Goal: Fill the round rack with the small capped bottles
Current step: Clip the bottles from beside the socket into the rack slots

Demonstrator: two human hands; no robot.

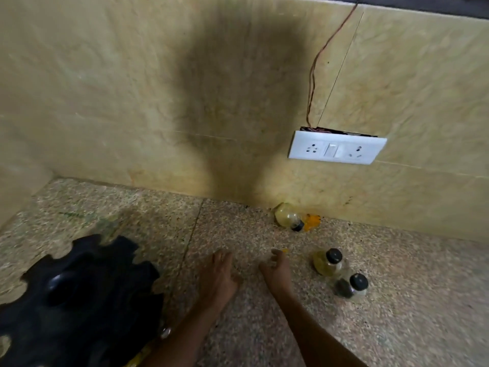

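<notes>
A black round rack (79, 295) with a notched rim sits at the lower left on the speckled counter (397, 327). Two small clear bottles stand at the right, each with a black cap: one with yellowish contents (326, 262) and one with dark contents (350, 286). A third bottle (288, 217) lies on its side against the wall, beside an orange patch (312, 221). My left hand (218, 276) hovers over the counter with fingers straight. My right hand (276, 268) is left of the standing bottles, fingers loosely spread, holding nothing.
A beige tiled wall (132, 88) rises behind the counter. A white switch and socket plate (336, 147) with loose wires hangs on it at the right. A shadow darkens the wall's middle. Something yellow (137, 357) peeks out under the rack's right edge.
</notes>
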